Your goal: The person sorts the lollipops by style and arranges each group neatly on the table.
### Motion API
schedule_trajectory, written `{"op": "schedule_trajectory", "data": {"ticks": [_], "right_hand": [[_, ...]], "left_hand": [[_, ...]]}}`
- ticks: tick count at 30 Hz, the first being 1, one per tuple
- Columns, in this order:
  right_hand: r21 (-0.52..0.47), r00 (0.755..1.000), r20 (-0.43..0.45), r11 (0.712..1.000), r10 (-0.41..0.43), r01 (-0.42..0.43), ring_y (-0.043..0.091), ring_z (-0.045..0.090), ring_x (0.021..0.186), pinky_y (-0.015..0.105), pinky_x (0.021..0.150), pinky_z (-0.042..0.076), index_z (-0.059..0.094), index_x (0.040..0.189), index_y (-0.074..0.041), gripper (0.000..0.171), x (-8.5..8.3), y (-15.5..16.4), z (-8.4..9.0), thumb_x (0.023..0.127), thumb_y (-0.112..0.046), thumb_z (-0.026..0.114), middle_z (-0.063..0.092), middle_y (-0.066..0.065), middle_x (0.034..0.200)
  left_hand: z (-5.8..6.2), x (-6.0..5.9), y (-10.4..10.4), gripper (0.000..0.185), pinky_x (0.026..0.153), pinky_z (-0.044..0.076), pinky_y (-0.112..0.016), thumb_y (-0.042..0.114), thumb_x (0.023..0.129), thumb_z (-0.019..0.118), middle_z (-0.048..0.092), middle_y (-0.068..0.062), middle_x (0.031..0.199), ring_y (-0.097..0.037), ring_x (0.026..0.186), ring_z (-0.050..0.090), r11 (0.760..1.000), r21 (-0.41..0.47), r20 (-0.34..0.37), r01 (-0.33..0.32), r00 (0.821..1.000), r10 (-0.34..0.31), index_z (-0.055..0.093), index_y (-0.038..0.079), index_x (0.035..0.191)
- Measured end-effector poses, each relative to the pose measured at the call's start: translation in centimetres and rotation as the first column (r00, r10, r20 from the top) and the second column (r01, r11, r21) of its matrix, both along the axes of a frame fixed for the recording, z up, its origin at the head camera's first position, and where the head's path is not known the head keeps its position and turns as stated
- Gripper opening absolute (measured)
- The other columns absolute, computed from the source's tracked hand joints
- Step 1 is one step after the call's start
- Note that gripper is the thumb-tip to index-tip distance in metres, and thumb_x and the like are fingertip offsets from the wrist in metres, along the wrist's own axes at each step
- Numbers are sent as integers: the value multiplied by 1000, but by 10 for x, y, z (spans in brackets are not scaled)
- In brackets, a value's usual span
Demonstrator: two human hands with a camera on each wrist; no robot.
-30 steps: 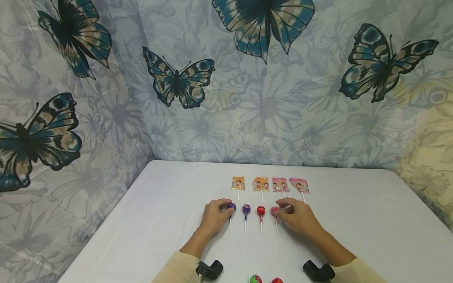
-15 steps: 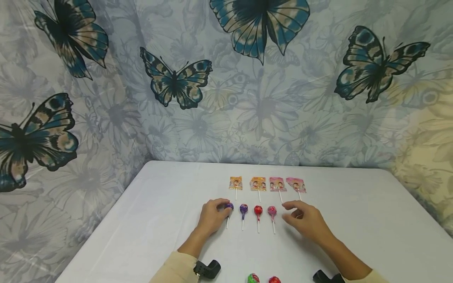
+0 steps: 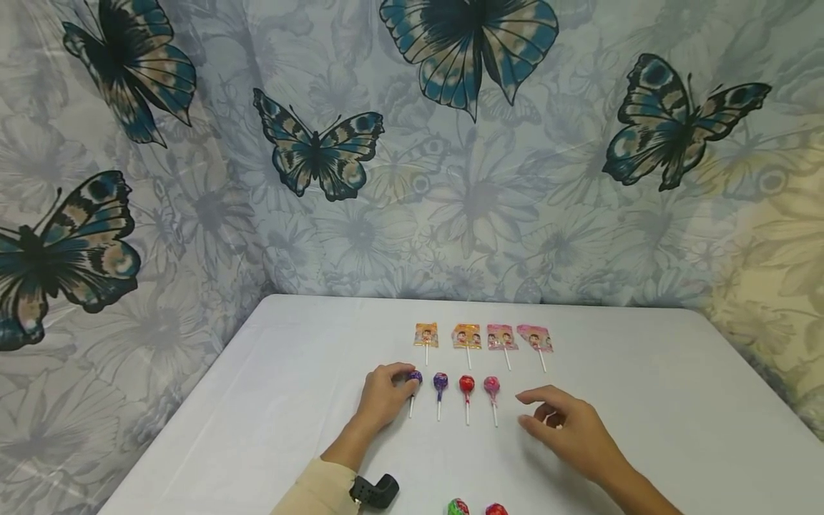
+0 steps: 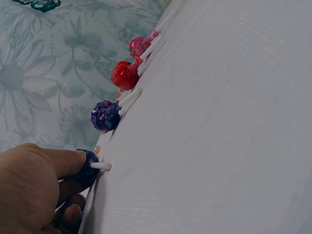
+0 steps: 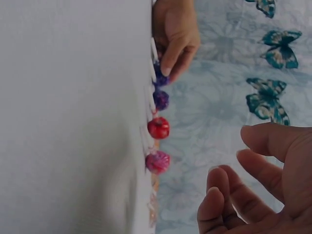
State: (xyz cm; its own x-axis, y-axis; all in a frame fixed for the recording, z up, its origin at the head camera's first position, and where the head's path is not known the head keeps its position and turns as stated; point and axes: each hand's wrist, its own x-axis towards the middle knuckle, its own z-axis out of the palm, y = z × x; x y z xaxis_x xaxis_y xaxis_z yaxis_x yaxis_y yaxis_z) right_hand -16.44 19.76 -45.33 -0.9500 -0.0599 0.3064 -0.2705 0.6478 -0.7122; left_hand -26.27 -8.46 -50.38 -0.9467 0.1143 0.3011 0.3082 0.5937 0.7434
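Observation:
My left hand [image 3: 384,395] pinches the purple-wrapped head of the leftmost lollipop [image 4: 89,168] between thumb and forefinger, its white stick pointing toward me. To its right, in a row, lie a second purple lollipop [image 3: 440,382], a red lollipop [image 3: 466,385] and a pink lollipop [image 3: 492,386]. My right hand [image 3: 573,429] hovers to the right of the pink one, thumb and fingers apart and loosely bent, holding nothing. In the right wrist view its fingers [image 5: 253,195] are spread away from the row.
Behind the row lie flat-packed lollipops: two orange packets [image 3: 426,335] and two pink packets [image 3: 502,337]. Near the front edge of the view are a green lollipop [image 3: 458,507] and a red one [image 3: 496,509]. A butterfly-print cloth [image 3: 360,250] hangs behind the white table [image 3: 257,400].
My right hand has let go of the pink lollipop and drawn back to the right and toward me. The left hand keeps its pinch on the leftmost purple lollipop.

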Motion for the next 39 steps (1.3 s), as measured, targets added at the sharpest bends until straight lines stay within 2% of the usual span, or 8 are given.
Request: {"op": "schedule_trajectory", "data": {"ticks": [12, 16, 19, 21, 23, 25, 32, 39], "right_hand": [[-49, 995, 83, 998, 52, -48, 9, 51, 64, 22, 56, 44, 61, 91, -32, 25, 20, -7, 4, 70, -24, 72, 56, -10, 75], [-61, 988, 75, 990, 133, -129, 8, 51, 65, 22, 56, 45, 61, 94, -29, 24, 25, -10, 4, 72, -26, 70, 58, -8, 79], [-97, 969, 10, 965, 246, -244, 9, 51, 66, 22, 55, 44, 61, 97, -25, 25, 29, -10, 2, 73, -20, 69, 58, -4, 83], [-129, 941, -42, 932, 337, -339, 9, 51, 67, 23, 54, 44, 60, 100, -21, 27, 30, -10, 0, 75, -15, 68, 58, -1, 85], [-152, 894, -107, 881, 435, -447, 10, 51, 68, 23, 53, 44, 59, 104, -16, 29, 29, -9, -3, 76, -9, 66, 57, 1, 87], [-176, 857, -115, 839, 502, -515, 10, 51, 69, 23, 53, 44, 58, 105, -14, 30, 29, -9, -5, 77, -6, 64, 57, 3, 87], [-239, 766, 30, 749, 642, -618, 12, 52, 69, 24, 56, 45, 59, 105, -11, 27, 28, -10, -16, 79, -3, 61, 59, 3, 85], [-338, 616, 156, 628, 772, -701, 16, 53, 75, 24, 59, 45, 59, 109, -9, 28, 27, -11, -25, 81, -6, 59, 58, 8, 94]], "left_hand": [[-1, -1, 1, 25, 82, 40, -34, 20, 75, 67, 61, 4, 94, -15, 94, 53, 1000, 0, 5, 8, 1000, -8, 66, 13, 98], [0, -2, 2, 25, 81, 41, -35, 20, 75, 67, 61, 4, 94, -15, 93, 54, 1000, 2, 5, 7, 1000, -7, 66, 13, 98], [1, -2, 3, 24, 80, 41, -34, 20, 75, 66, 61, 4, 93, -15, 92, 53, 1000, 4, 5, 6, 1000, -6, 66, 13, 98], [1, -3, 3, 24, 80, 41, -34, 20, 75, 66, 61, 5, 93, -14, 92, 53, 1000, 3, 3, 6, 1000, -6, 66, 14, 98], [1, -3, 3, 24, 79, 41, -34, 20, 75, 66, 61, 5, 93, -14, 91, 53, 1000, 1, 3, 4, 1000, -4, 66, 14, 98], [1, -2, 3, 24, 79, 41, -34, 20, 75, 66, 61, 5, 93, -14, 91, 54, 1000, 1, 3, 4, 1000, -4, 66, 14, 98], [-1, -2, 1, 24, 79, 41, -34, 20, 75, 67, 61, 5, 93, -14, 91, 54, 1000, 0, 2, 7, 1000, -7, 66, 15, 98], [0, 0, 0, 24, 80, 41, -36, 21, 75, 66, 61, 4, 94, -15, 92, 54, 1000, 4, 18, 2, 1000, -2, 66, 15, 98]]}}
